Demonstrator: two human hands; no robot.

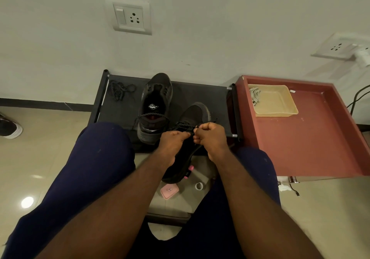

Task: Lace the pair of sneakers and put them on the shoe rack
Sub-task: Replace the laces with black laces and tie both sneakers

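Centre of frame, on the black shoe rack: two dark sneakers. Behind, the far sneaker, upright, toe toward the wall, opening facing the camera, a lace strand draped across its tongue; heel end partly masked by the left hand. In front, the near sneaker, tilted, toe on the rack, heel end hanging past the rack's front edge, midsection covered by both hands.

Grip of the left hand: fingers curled, pinching the black lace. Same for the right hand, pinching that lace just beside the left. Eyelets under the fingers not discernible.

Upper left of the rack: a loose black lace, bunched.

Right of frame: red table carrying a beige tray; pale contents at the tray's left end unclear.

Lower centre, on the floor between the knees: pink case and small ring. Pink parts beside the sneaker's sole unidentifiable.

Left edge: another shoe, cut off.
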